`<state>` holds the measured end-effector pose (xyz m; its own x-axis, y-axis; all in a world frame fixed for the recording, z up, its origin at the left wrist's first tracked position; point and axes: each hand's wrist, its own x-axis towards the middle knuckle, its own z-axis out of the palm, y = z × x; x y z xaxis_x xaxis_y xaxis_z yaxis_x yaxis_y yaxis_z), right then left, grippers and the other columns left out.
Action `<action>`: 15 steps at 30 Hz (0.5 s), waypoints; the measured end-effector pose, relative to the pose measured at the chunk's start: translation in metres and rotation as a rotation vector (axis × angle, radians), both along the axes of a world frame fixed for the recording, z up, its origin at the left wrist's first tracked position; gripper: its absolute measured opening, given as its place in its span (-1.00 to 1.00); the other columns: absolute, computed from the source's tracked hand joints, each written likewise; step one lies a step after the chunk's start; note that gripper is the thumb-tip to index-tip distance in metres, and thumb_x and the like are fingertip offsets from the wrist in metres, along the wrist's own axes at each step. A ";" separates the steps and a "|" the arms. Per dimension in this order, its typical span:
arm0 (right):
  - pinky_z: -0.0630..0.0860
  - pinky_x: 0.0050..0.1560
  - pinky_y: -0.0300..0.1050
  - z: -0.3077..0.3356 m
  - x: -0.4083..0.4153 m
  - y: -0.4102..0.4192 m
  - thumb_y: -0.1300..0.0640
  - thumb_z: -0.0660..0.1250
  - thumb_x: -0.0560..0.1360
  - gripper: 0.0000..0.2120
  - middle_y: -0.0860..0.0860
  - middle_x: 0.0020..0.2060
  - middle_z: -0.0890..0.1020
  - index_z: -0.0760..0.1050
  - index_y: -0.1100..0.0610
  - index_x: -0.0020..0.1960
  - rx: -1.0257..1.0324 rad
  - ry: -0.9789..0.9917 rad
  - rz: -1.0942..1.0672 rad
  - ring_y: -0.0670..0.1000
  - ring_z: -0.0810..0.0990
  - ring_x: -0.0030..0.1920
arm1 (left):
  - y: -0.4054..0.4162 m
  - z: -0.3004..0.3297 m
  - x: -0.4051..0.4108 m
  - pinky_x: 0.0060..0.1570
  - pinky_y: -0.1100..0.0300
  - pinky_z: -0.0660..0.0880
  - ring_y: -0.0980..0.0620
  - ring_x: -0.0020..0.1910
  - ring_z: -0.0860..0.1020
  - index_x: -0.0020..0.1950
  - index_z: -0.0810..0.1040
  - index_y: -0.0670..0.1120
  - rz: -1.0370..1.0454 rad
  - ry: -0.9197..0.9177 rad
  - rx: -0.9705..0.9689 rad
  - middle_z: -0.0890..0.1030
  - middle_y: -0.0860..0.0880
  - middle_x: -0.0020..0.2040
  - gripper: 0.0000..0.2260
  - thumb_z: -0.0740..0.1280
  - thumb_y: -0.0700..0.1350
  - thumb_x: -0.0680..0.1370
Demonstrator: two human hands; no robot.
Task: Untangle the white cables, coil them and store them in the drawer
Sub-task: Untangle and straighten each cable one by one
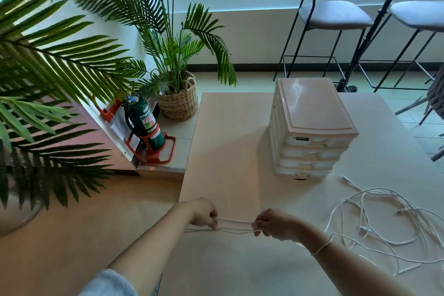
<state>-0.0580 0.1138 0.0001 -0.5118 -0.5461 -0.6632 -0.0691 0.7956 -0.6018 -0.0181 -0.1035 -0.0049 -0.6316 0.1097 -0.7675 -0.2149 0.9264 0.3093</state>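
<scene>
Above the pale beige tabletop [228, 151], the left hand [204, 214] and right hand [276, 223] each grip an end of a looped thin white cable [234, 224], stretched between them. More tangled white cables [384, 223] sprawl just right of the right hand. Beyond stands a cream plastic drawer unit [310, 127], drawers closed.

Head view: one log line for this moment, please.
left hand: holds cable loops | right hand: holds loops | drawer unit: closed
</scene>
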 end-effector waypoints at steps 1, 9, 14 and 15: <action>0.16 -0.59 -0.34 0.000 0.000 0.001 0.11 0.18 0.56 -0.69 -0.06 -0.46 0.36 0.48 -0.01 -0.35 -0.001 0.001 -0.005 -0.18 0.23 -0.66 | -0.002 0.000 0.002 -0.14 0.22 0.40 0.00 -0.09 0.44 0.17 0.54 -0.18 -0.014 -0.016 -0.010 0.57 -0.16 0.08 -0.71 0.33 -0.05 0.53; 0.18 -0.58 -0.36 0.000 -0.001 -0.004 0.09 0.18 0.56 -0.69 -0.07 -0.45 0.38 0.49 -0.02 -0.34 0.002 0.024 0.015 -0.19 0.27 -0.66 | -0.009 0.008 0.006 -0.24 0.34 0.38 0.06 -0.15 0.49 0.12 0.56 -0.20 0.070 -0.035 0.087 0.55 -0.03 -0.10 -0.77 0.33 -0.12 0.53; 0.17 -0.57 -0.33 -0.001 0.000 -0.006 0.09 0.18 0.56 -0.69 -0.07 -0.45 0.38 0.48 -0.02 -0.34 0.006 0.015 0.024 -0.17 0.25 -0.64 | -0.033 0.009 0.010 -0.27 0.32 0.33 0.19 -0.31 0.44 0.12 0.57 -0.11 0.022 -0.186 -0.053 0.48 0.07 -0.28 -0.82 0.27 -0.15 0.56; 0.17 -0.57 -0.34 0.000 -0.001 -0.006 0.09 0.17 0.57 -0.68 -0.07 -0.45 0.38 0.48 -0.03 -0.34 0.008 0.019 0.033 -0.18 0.26 -0.64 | -0.040 0.009 0.011 -0.24 0.31 0.36 0.19 -0.28 0.45 0.15 0.57 -0.12 0.020 -0.193 -0.078 0.50 0.07 -0.25 -0.80 0.26 -0.17 0.56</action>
